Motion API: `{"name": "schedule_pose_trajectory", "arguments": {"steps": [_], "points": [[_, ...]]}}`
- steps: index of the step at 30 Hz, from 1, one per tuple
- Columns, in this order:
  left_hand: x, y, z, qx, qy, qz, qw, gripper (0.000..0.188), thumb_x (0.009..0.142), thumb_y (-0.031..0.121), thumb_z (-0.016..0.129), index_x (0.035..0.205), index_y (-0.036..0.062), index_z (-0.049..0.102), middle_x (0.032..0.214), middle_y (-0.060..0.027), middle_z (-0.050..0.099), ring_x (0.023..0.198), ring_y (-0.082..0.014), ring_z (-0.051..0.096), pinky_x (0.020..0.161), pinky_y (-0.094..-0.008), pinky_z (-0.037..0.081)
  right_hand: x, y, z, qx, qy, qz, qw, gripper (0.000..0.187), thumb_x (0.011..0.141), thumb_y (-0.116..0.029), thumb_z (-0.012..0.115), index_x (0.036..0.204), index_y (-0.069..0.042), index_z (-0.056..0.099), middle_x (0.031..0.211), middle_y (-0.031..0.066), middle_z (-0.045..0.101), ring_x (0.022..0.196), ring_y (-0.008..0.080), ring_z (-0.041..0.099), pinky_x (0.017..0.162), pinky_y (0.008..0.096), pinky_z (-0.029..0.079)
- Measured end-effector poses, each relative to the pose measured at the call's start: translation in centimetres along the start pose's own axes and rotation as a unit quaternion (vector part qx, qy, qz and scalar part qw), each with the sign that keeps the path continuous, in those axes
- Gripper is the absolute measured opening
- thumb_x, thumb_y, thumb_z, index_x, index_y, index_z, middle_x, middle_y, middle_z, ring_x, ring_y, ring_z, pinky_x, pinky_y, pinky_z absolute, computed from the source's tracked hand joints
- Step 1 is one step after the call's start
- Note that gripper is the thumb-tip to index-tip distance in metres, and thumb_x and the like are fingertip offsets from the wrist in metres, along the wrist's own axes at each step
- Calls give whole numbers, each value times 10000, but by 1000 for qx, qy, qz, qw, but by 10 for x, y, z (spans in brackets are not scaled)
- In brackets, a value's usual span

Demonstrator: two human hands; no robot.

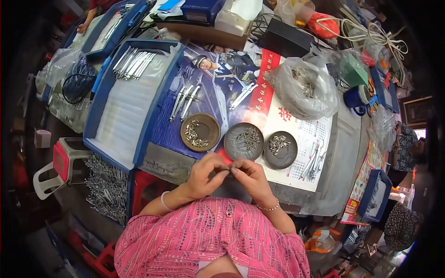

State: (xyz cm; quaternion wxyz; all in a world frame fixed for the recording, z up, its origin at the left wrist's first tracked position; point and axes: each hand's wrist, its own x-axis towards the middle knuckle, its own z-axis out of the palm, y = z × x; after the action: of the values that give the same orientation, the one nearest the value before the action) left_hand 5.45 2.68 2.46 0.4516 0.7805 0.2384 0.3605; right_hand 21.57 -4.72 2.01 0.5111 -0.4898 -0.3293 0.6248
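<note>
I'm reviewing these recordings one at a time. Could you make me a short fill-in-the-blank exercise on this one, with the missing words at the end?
1. Just beyond the left hand and the right hand stand ____ round dishes holding small silvery pieces.
2. A beaded bracelet circles the person's ____ wrist.
3. The person's patterned shirt is mainly ____ in colour.
4. Silver rods lie toward the ____ end of the long blue tray, as seen from the person.

Missing words: three; right; pink; far.

Anything pinched by the left hand (205,175) and right hand (251,180) is too small to tell. The clear bag (322,104) blurs its contents (303,84). The top edge cuts off a co-worker's red sleeve (100,3).
</note>
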Motion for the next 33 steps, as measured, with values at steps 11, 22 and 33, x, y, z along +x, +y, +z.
{"name": "schedule_pose_trajectory", "arguments": {"steps": [11,22,33], "points": [[-25,-9,-26,-348,93,-191,913,24,844,1,449,867,2,459,830,-64,491,659,-96,521,610,-226,446,96,-11,28,-421,-12,-238,875,143,760,-74,577,879,-3,541,797,159,549,690,316,559,616,360,458],[-27,-17,-36,-431,115,-226,866,75,824,67,481,820,-9,482,805,-98,489,607,-150,506,550,-242,432,146,8,47,-607,-13,-322,727,100,705,-66,547,770,-1,508,785,158,547,677,324,578,559,393,465],[-23,-18,-33,-461,122,-216,852,41,839,19,459,855,8,495,783,-68,524,624,-123,521,568,-242,442,101,-27,45,-448,-52,-217,866,139,737,-82,552,779,6,454,682,214,537,664,414,524,564,443,416]]}}
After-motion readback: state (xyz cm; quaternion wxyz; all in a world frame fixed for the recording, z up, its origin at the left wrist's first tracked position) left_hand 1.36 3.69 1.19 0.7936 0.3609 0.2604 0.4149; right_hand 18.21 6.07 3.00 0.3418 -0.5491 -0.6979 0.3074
